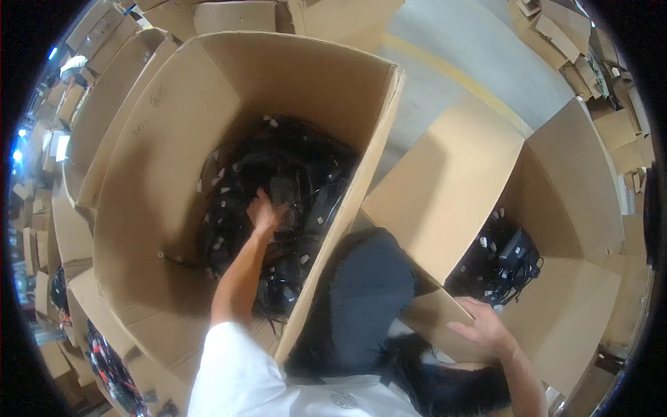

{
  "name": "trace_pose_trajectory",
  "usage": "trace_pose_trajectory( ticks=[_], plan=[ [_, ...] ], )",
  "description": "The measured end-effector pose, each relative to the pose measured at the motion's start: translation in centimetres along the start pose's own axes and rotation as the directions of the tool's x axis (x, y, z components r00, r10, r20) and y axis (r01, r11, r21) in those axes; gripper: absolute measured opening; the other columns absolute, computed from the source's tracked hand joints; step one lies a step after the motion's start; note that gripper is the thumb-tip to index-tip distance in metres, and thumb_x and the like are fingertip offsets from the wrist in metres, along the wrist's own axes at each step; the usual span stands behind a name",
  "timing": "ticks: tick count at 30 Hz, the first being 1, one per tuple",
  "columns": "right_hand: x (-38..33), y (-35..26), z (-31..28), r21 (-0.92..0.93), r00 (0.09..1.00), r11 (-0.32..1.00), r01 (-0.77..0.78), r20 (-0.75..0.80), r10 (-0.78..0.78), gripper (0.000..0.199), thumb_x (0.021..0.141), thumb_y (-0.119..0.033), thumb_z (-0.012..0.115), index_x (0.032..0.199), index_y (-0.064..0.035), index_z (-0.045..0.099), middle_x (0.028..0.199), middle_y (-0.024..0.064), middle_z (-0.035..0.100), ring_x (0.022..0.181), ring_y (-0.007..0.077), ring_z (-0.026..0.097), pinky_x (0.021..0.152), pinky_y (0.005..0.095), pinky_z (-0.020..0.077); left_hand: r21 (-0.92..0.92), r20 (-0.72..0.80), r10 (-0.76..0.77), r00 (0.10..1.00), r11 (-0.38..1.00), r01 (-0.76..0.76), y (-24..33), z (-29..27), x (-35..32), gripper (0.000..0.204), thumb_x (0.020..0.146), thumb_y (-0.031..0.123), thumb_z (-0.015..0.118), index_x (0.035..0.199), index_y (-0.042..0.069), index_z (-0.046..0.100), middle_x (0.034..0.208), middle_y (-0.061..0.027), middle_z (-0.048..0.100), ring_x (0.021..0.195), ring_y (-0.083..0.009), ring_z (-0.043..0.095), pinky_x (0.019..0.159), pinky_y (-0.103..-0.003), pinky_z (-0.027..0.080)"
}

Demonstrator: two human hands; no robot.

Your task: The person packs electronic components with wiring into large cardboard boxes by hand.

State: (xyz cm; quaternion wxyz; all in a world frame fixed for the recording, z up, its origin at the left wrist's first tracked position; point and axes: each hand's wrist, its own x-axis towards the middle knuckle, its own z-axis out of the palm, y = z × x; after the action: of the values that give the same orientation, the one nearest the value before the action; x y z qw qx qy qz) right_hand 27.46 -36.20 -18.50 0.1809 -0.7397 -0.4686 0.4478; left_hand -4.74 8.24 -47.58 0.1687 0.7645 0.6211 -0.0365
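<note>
My left arm reaches down into a large cardboard box. Inside, my left hand is over a heap of black cables and power adapters with small pale plugs or tags among them. Its thumb and a finger are spread; a dark grey block lies just beyond the fingertips, and I see nothing gripped. At the lower right my right hand rests on a flap of a smaller open cardboard box, thumb apart from the fingers. That box holds a black power adapter on tangled black cords.
The large box's tall right wall stands between my two arms. A raised flap of the smaller box leans toward it. Stacked cardboard fills the upper right, beyond a grey floor with a yellow line. More boxes crowd the left.
</note>
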Motion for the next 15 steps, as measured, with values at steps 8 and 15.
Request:
trace_pose_trajectory(
  ticks=[8, 15],
  plan=[
    [-0.5, -0.3, -0.1, 0.007, 0.999, 1.000, 0.027, -0.035, -0.027, 0.052, 0.084, -0.024, 0.077, 0.125, 0.0040, 0.062, 0.120, 0.0234, 0.066, 0.110, 0.0371, 0.065, 0.097, 0.0404, 0.0512, -0.525, 0.090, 0.121, 0.989, 0.849, -0.056, 2.0, -0.7, -1.5, 0.064, 0.068, 0.029, 0.085, 0.119, -0.003, 0.065, 0.111, -0.0217, 0.071, 0.105, -0.0322, 0.068, 0.092, -0.039, 0.052],
    [-0.7, 1.7, 0.8, -0.029, 0.991, 0.994, 0.103, -0.081, -0.105, 0.050, 0.084, -0.028, 0.074, 0.124, 0.0005, 0.065, 0.120, 0.0210, 0.067, 0.112, 0.0379, 0.063, 0.098, 0.0416, 0.0506, -0.720, 0.194, 0.061, 0.979, 0.687, 0.100, -0.6, -15.8, -2.0, 0.043, 0.074, 0.026, 0.081, 0.106, 0.000, 0.069, 0.088, -0.0073, 0.069, 0.078, -0.0191, 0.064, 0.069, -0.035, 0.052]
  ],
)
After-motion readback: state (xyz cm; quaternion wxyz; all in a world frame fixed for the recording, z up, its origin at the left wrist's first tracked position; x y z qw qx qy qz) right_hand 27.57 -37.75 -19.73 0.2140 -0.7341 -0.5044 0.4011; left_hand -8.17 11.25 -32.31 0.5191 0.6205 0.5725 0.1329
